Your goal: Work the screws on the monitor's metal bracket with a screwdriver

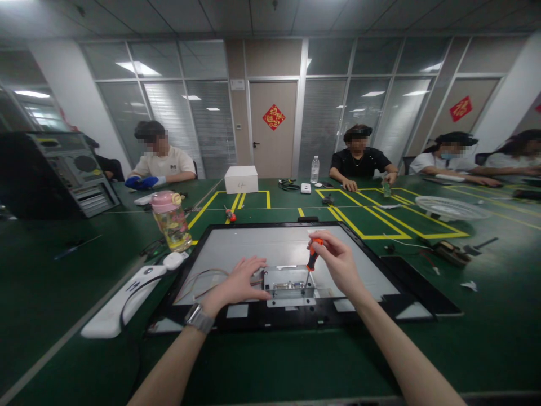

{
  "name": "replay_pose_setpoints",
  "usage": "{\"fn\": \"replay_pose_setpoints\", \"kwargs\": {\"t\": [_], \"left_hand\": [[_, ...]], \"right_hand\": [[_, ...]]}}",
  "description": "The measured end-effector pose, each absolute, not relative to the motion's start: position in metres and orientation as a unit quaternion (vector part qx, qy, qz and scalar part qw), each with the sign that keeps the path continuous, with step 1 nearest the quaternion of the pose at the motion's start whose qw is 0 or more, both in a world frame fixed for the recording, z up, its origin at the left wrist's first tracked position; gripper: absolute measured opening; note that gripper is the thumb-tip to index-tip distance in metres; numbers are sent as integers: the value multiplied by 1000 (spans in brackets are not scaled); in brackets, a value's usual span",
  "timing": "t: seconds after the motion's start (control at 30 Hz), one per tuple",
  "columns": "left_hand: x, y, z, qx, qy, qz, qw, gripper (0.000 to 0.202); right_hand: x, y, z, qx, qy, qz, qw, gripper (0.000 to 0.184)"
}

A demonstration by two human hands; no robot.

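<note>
In my right hand (338, 262) is a screwdriver (312, 256) with an orange and black handle, its shaft pointing down at the right side of a metal bracket (289, 301). My left hand (240, 282) rests at the bracket's left side with fingers spread, a metal watch on the wrist. A small board with connectors (289, 286) sits inside the bracket. Under both hands lies a flat display panel (262, 242), back side up, with a black frame. Thin cables (203, 274) run across its left part. The screwdriver's tip is too small to make out.
Left of the panel are a white power bank-like block (122, 301) with a cable and a pink-lidded bottle (171, 223). A computer case (63, 172) stands far left. A white box (240, 180) stands beyond. A black flat piece (422, 285) lies right. Several people sit across the table.
</note>
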State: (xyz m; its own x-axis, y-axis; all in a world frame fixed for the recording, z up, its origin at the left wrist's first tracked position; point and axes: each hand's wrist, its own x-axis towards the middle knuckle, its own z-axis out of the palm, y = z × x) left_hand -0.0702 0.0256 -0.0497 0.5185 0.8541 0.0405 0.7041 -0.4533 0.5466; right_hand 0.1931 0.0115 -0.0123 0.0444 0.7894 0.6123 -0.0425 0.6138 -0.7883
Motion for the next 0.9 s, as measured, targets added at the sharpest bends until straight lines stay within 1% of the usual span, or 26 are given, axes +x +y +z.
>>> {"fn": "replay_pose_setpoints", "kwargs": {"t": [0.07,0.2,0.27,0.5,0.73,0.83,0.9], "left_hand": [[-70,25,-49,840,463,155,238,74],[-70,25,-50,839,465,155,236,76],[-70,26,-51,838,467,157,237,76],[-71,27,-54,840,460,166,236,75],[-70,26,-51,838,463,159,240,76],[-70,26,-50,839,461,162,238,76],[-71,26,-51,840,460,162,238,76]], "right_hand": [[194,14,-15,-297,-597,342,662,14],[192,14,-15,-283,-577,411,647,24],[191,13,-14,-270,-570,429,647,25],[192,15,-15,-289,-576,398,653,21],[193,13,-15,-262,-609,415,622,30],[192,11,-12,-289,-629,369,619,29],[191,9,-10,-316,-632,320,632,24]]}}
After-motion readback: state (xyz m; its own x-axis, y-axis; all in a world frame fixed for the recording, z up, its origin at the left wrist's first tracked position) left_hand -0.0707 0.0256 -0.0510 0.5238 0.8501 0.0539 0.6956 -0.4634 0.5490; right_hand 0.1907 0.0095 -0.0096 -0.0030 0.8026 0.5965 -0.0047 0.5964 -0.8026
